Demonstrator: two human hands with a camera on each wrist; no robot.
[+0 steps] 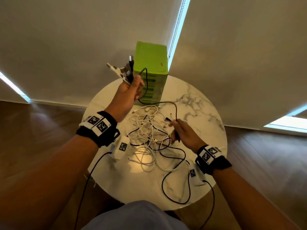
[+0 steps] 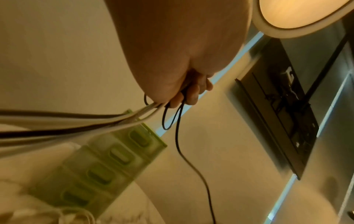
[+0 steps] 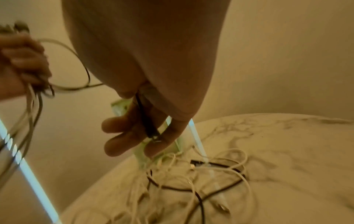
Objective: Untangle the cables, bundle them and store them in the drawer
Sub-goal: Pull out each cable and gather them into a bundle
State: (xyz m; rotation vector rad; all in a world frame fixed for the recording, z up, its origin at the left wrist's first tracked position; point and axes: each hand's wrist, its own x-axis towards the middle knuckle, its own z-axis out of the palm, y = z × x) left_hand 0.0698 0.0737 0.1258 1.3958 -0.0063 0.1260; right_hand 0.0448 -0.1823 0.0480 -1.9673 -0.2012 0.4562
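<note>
A tangle of white and black cables (image 1: pixel 149 135) lies on the round marble table (image 1: pixel 199 103). My left hand (image 1: pixel 131 90) is raised above the table's far side and grips several cable ends (image 1: pixel 123 68), plugs sticking up; in the left wrist view the left hand (image 2: pixel 184 94) has white and black cables (image 2: pixel 76 121) trailing from it. A black cable (image 1: pixel 166 102) runs from that fist across to my right hand (image 1: pixel 181 131), which pinches its plug end; in the right wrist view the right hand (image 3: pixel 145 133) has the black plug (image 3: pixel 151 130) between thumb and fingers. The green drawer unit (image 1: pixel 150 68) stands behind, drawers closed.
The tangle (image 3: pixel 191 178) covers the table's middle. A black wire loop (image 1: pixel 177 188) lies near the front edge. The green unit (image 2: pixel 107 163) stands at the table's back edge by a wall with blinds. Wooden floor surrounds the table.
</note>
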